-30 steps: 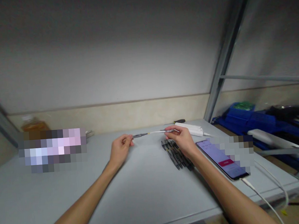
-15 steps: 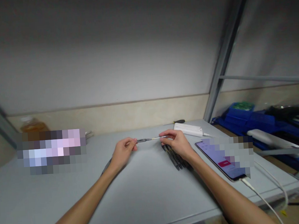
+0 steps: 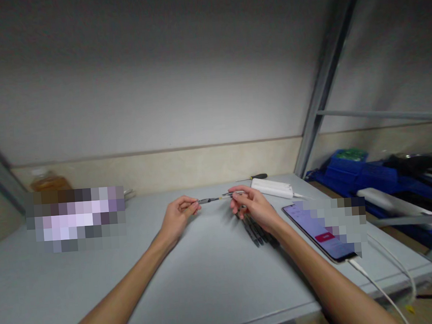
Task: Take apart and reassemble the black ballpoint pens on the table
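My left hand point(image 3: 179, 218) pinches a slim dark grey pen barrel point(image 3: 207, 200) between thumb and fingertips, held level just above the table. A thin pale refill point(image 3: 222, 197) runs out of its right end toward my right hand point(image 3: 251, 204). Those right fingers are closed around the refill's far end, and a thin dark sliver shows at their tips, too small to name. Under and beside my right hand lies a bunch of several dark pens point(image 3: 253, 232), partly hidden by the hand and wrist.
A phone point(image 3: 317, 234) on a white cable lies right of my right forearm. Behind it are a white power strip or adapter point(image 3: 272, 187) and a screwdriver point(image 3: 259, 176). A bottle point(image 3: 49, 182) and a blurred-out patch are at left. Blue bins point(image 3: 345, 167) stand beyond the metal post point(image 3: 314, 110).
My right fingers have shifted slightly left along the refill and curled more, with a thin dark sliver now showing at their tips. My left hand has barely moved.
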### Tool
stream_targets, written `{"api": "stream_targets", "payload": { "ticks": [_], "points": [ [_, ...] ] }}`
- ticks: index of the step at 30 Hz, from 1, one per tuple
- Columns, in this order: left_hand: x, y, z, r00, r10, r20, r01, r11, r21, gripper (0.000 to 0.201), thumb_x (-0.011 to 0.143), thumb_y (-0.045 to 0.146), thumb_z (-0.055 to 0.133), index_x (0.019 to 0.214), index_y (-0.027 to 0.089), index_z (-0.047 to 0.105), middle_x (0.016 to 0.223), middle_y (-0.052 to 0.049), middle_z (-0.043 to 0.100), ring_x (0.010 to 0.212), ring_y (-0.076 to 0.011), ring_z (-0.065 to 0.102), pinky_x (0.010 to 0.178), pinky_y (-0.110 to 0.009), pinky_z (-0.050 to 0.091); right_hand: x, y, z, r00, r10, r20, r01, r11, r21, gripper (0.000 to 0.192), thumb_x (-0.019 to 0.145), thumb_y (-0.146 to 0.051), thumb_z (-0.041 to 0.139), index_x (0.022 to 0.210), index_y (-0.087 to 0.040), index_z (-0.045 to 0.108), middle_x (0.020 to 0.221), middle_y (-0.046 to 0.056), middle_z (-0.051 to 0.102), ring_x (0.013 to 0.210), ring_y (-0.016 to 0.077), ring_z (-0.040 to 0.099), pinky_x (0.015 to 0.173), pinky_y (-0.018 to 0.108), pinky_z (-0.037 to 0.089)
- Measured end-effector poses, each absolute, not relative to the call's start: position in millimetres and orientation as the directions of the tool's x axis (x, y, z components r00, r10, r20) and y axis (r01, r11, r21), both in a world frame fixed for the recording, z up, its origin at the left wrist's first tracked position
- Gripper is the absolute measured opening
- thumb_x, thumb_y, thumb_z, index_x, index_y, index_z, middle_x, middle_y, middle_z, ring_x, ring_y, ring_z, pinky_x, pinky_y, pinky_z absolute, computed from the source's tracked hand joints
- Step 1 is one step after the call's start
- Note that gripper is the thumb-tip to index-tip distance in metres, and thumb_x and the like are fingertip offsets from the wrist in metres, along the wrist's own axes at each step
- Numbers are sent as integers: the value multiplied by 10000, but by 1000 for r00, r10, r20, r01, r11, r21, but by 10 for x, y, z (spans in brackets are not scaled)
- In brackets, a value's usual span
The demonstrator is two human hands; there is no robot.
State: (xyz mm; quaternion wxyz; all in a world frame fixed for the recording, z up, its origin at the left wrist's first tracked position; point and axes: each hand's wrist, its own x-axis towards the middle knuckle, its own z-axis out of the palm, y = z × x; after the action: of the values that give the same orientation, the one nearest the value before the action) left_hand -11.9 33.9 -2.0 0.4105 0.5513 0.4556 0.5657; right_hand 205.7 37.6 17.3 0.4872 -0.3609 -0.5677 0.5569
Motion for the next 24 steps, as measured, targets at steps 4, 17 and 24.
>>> {"api": "stream_targets", "payload": {
  "ticks": [4,17,24],
  "points": [
    [-115,334,-28,-35,972,230,-1,-231,973,318,566,388,751,723,142,623,611,-29,662,635,-154,635,660,-286,487,2069,376,169,-280,954,109,-47,99,-994,384,700,-528,607,733,-146,592,493,-4,597,395,90,498,381,190,346],
    [-169,370,-64,-24,973,232,-27,-232,972,317,582,386,751,734,138,626,565,-6,630,630,-147,631,677,-283,489,2102,387,157,-321,937,134,131,184,-974,357,734,-510,581,685,-156,581,471,-23,547,390,78,449,383,186,337],
    [-150,365,-79,-2,979,203,-54,-203,978,330,572,382,762,733,127,627,585,-20,649,603,-128,609,638,-256,465,2115,414,127,-305,948,88,255,171,-952,436,810,-555,453,704,-150,574,446,-22,524,344,69,410,351,183,303]
  ]
}}
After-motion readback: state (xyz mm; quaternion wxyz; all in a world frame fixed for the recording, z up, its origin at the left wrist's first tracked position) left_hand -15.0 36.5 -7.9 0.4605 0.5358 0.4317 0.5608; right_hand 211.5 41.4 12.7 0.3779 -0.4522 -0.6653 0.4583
